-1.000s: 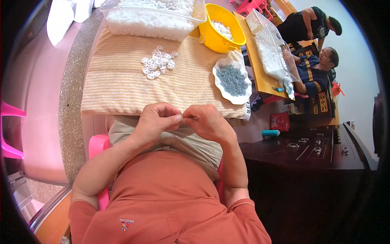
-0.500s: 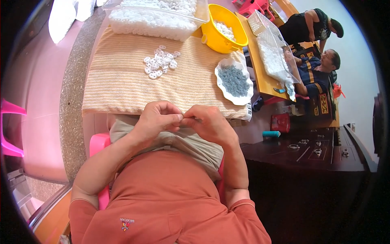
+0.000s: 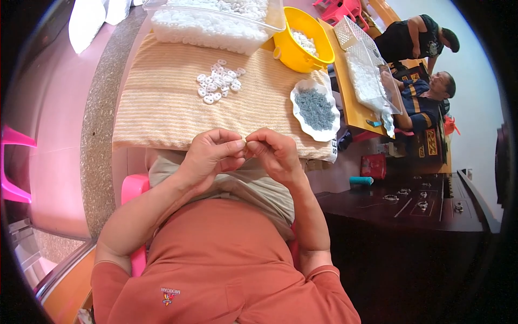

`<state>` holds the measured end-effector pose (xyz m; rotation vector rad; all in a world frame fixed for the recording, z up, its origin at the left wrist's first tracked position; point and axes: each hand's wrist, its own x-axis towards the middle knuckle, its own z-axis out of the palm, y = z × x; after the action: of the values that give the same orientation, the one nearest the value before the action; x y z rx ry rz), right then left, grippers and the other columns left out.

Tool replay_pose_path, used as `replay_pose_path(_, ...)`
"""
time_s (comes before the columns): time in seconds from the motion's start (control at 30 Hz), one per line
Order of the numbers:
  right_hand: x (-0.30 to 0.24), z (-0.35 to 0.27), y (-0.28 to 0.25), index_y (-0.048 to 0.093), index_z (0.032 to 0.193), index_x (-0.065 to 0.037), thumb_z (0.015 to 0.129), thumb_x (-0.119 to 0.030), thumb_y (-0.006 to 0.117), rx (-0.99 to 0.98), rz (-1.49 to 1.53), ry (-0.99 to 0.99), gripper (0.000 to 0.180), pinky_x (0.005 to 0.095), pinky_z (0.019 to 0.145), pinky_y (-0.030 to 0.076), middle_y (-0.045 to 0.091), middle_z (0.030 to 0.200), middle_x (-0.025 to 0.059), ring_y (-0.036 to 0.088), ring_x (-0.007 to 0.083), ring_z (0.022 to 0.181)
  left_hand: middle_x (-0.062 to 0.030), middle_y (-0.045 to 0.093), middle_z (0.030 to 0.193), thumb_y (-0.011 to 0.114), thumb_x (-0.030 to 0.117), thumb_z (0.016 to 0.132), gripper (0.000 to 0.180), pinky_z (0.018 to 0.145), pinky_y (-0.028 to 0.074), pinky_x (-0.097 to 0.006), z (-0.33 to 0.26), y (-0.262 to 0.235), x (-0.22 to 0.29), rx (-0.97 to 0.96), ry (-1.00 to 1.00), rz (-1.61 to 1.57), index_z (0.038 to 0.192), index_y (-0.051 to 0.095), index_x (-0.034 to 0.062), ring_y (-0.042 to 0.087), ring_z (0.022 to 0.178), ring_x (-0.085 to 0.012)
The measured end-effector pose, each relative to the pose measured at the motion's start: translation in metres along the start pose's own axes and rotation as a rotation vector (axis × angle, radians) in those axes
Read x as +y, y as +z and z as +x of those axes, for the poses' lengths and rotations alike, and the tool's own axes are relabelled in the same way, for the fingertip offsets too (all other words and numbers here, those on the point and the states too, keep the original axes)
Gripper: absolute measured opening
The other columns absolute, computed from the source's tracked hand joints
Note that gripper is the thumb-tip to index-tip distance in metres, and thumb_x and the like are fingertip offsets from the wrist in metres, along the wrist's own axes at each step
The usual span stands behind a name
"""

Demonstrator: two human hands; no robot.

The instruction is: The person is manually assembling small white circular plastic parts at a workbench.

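My left hand (image 3: 212, 157) and my right hand (image 3: 277, 156) meet just off the near edge of the cloth-covered table (image 3: 162, 116), above my lap. Pinched in the left fingertips is a tiny whitish piece (image 3: 244, 139), mostly covered by the fingers. The right thumb and forefinger are pressed together right beside it; what they grip is too small to make out. Beyond the hands lies a loose pile of small white plastic pieces with holes (image 3: 218, 82). To the right, a white scalloped dish (image 3: 322, 134) holds many small grey-blue parts (image 3: 315, 109).
At the table's back stand a clear tub (image 3: 216, 33) full of white pieces and a yellow basin (image 3: 294, 56). Another table (image 3: 353, 116) at right bears a clear bin (image 3: 369, 81); two people are there. Dark wooden furniture (image 3: 399, 208) is at lower right, a pink stool (image 3: 13, 164) far left.
My right fingers have tilted upward and the whitish piece now shows between the fingertips. Both hands stay together in nearly the same place. The whole view has shifted slightly.
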<state>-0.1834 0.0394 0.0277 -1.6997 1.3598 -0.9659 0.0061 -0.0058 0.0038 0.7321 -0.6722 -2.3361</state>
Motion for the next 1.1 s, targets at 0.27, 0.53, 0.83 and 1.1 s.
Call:
replay_pose_path(0.27,0.0016,0.0022,0.0003,0.06,0.098,0.004,0.095,-0.003,0.055,0.059,0.281,0.134,0.009,0.0238,0.071,0.053,0.066,0.084,0.0056,0.063,0.0103,0.076,-0.0081,0.066,0.095,0.065,0.008,0.089,0.021,0.073,0.058,-0.025,0.0034,0.0003,-0.0038,0.007,0.02,-0.057,0.107,0.06,-0.0008,0.066,0.085,-0.0148)
replay_pose_path(0.53,0.0067,0.0018,0.0031,0.061,0.1,0.004,0.095,-0.004,0.055,0.048,0.298,0.164,0.01,0.0231,0.072,0.052,0.065,0.086,0.0044,0.062,0.0091,0.078,-0.0094,0.066,0.099,0.063,0.005,0.09,0.022,0.079,0.059,-0.03,0.0,0.003,-0.0004,-0.002,0.011,-0.06,0.11,0.06,-0.0016,0.067,0.084,-0.0155)
replay_pose_path(0.83,0.0072,0.0015,0.0001,0.061,0.098,0.003,0.095,-0.003,0.055,0.025,0.271,0.179,0.009,0.0227,0.072,0.052,0.065,0.085,0.0042,0.062,0.0089,0.078,-0.0104,0.066,0.101,0.064,0.004,0.089,0.022,0.074,0.057,-0.024,-0.0002,0.0028,-0.001,-0.009,0.009,-0.08,0.11,0.059,-0.0031,0.067,0.089,-0.0164)
replay_pose_path(1.1,0.0079,0.001,-0.0016,0.06,0.099,0.003,0.095,-0.004,0.057,0.017,0.272,0.148,0.009,0.0234,0.071,0.053,0.064,0.083,0.0037,0.062,0.0089,0.077,-0.0118,0.066,0.1,0.061,0.004,0.091,0.023,0.08,0.059,-0.035,0.0025,-0.0006,-0.0041,-0.009,0.02,-0.073,0.113,0.058,-0.002,0.068,0.087,-0.0199)
